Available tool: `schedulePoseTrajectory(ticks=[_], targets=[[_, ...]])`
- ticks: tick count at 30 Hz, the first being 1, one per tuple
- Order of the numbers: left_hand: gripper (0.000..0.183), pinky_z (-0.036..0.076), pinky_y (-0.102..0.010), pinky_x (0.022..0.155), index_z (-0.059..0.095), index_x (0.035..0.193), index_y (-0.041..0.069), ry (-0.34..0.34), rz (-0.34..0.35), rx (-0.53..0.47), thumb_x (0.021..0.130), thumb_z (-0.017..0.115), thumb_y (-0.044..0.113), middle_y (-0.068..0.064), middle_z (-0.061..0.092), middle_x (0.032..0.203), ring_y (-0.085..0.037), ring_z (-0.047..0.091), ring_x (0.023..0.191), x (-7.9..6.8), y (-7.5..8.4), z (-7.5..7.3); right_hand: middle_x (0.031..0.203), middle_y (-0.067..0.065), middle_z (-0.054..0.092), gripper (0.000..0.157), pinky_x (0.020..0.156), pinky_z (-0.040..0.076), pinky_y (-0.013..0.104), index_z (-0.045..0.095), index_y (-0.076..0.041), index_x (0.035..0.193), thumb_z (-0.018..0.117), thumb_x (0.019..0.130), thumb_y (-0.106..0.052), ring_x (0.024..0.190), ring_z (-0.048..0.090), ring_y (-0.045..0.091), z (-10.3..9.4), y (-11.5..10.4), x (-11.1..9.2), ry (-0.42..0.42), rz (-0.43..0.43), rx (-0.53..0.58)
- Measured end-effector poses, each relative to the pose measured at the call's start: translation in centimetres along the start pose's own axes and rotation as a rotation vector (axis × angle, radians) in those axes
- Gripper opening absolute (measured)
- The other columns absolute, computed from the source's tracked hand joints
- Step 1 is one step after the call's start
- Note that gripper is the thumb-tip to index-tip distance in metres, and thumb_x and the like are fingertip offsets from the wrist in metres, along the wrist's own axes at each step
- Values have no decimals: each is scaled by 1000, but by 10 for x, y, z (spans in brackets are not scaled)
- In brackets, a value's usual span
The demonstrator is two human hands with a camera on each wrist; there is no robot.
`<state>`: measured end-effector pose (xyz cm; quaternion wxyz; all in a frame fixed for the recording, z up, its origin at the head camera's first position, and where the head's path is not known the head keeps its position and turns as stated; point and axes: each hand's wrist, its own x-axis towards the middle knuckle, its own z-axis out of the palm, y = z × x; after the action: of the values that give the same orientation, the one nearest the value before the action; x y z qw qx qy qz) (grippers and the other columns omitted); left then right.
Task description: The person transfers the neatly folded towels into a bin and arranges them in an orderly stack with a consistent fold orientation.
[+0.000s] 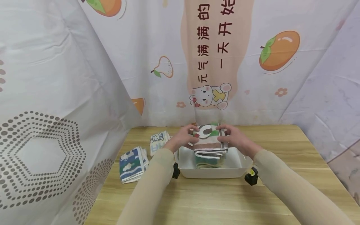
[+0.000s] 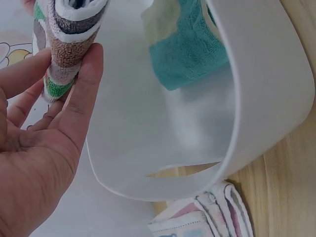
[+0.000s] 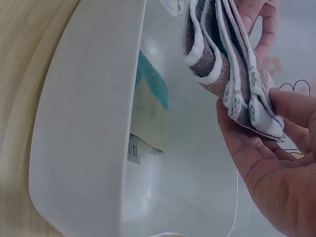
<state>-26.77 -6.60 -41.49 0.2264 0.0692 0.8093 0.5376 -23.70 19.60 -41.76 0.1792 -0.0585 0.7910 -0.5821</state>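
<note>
A folded towel (image 1: 209, 143) with brown, white and green patterning is held above a white bin (image 1: 211, 173). My left hand (image 1: 184, 137) pinches its left edge, thumb on one side and fingers on the other. At the opposite edge, my right hand (image 1: 237, 139) grips it the same way; in the right wrist view the towel's layered white hems (image 3: 237, 94) hang between thumb and fingers. Inside the bin lies another folded towel, teal and cream (image 2: 190, 49), with a small barcode label (image 3: 133, 150) at its edge. The held towel partly covers it in the head view.
Left of the bin, a blue and green folded towel (image 1: 132, 165) lies on the wooden table (image 1: 208, 200). Behind it sits a cream and blue folded towel (image 1: 158, 142), close to the bin's left side. A printed curtain (image 1: 166, 40) hangs along the table's back edge.
</note>
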Motion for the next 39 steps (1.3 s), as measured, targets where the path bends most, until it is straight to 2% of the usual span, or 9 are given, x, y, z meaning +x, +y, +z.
schedulePoseTrajectory(ticks=[7, 14, 21, 26, 31, 39], targets=[[38, 63, -39, 70, 60, 126, 13, -39, -20, 5, 92, 73, 3, -14, 57, 122, -25, 62, 88, 8, -5, 1, 127, 23, 53, 54, 82, 59, 37, 46, -8, 148, 67, 99, -13, 98, 60, 25, -2, 3, 7, -27, 31, -30], [38, 63, -39, 70, 60, 125, 12, -42, -58, 47, 91, 74, 2, -14, 59, 117, -25, 64, 86, 9, -7, 3, 129, 24, 51, 48, 81, 60, 38, 53, -6, 143, 69, 98, -12, 96, 61, 25, -1, 2, 13, -26, 54, -70], [40, 63, -39, 69, 59, 127, 12, -43, -90, 88, 91, 74, 2, -11, 64, 106, -22, 64, 79, 13, -12, 5, 134, 25, 48, 47, 79, 60, 37, 54, -4, 140, 70, 96, -10, 95, 61, 24, 2, 2, 18, -37, 82, -84], [43, 63, -38, 67, 59, 129, 9, -49, -94, 115, 90, 74, 0, -13, 61, 98, -23, 65, 77, 18, -15, 9, 128, 23, 50, 48, 77, 60, 34, 53, -4, 141, 70, 96, -9, 93, 61, 22, 4, 4, 23, -44, 109, -104], [43, 63, -37, 67, 59, 128, 8, -45, -89, 148, 89, 75, -1, -14, 62, 99, -23, 66, 78, 21, -20, 12, 122, 21, 50, 48, 75, 59, 32, 53, -3, 140, 70, 96, -8, 93, 60, 22, 5, 7, 26, -47, 116, -142], [48, 63, -38, 66, 58, 129, 5, -40, -82, 173, 86, 74, -5, -16, 60, 105, -26, 69, 78, 23, -22, 17, 122, 21, 50, 47, 73, 58, 31, 52, -2, 140, 68, 96, -6, 91, 60, 22, 7, 12, 30, -53, 125, -156]])
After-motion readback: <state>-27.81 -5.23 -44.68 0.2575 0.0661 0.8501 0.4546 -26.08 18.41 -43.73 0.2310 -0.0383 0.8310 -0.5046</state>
